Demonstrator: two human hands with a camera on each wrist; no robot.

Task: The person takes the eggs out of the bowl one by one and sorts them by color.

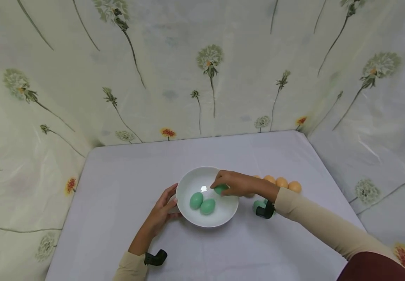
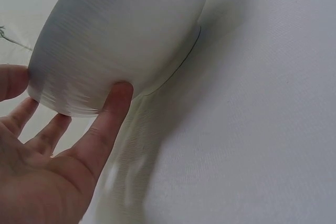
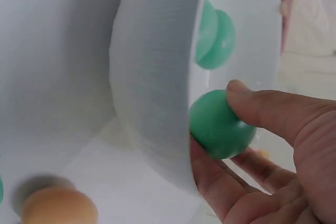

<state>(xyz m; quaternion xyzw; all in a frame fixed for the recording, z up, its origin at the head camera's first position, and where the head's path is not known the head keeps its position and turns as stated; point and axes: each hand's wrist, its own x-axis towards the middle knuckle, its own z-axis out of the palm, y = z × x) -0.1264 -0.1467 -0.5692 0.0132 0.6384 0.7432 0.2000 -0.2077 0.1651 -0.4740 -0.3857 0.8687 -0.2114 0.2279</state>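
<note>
A white bowl (image 1: 202,221) stands on the table, with two green toy eggs (image 1: 202,203) lying close together inside. My left hand (image 1: 161,208) rests against its left side, spread fingertips touching the outer wall near the rim and lower down. Over the right part of the bowl, my right hand (image 1: 235,183) pinches another green egg (image 3: 219,124) between thumb and fingers. In the right wrist view this egg is just inside the rim, and the fingers behind it are partly hidden.
Several orange egg-like balls (image 1: 281,182) lie in a row right of the bowl, partly behind the right forearm. More green eggs (image 1: 258,205) sit below that forearm, partly covered by the black wrist camera (image 1: 265,210). Flower-patterned cloth (image 1: 174,78) surrounds the white-covered table (image 1: 125,168).
</note>
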